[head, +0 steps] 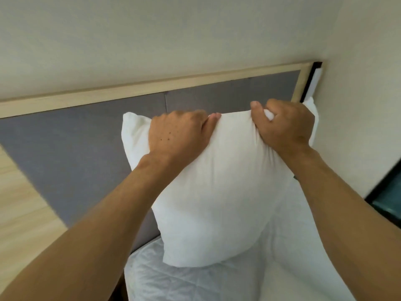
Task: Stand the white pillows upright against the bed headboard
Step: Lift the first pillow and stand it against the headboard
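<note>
Both hands, left hand [176,132] and right hand [286,124], clamp the top edge of a white pillow [217,192] standing on the mattress [147,276] at the headboard [76,148], right side; apparently placed, release pending; second pillow [313,114] barely visible behind.

A plump white pillow [212,192] stands upright on the mattress [149,276], seemingly leaning against the grey padded headboard [86,137].
</note>
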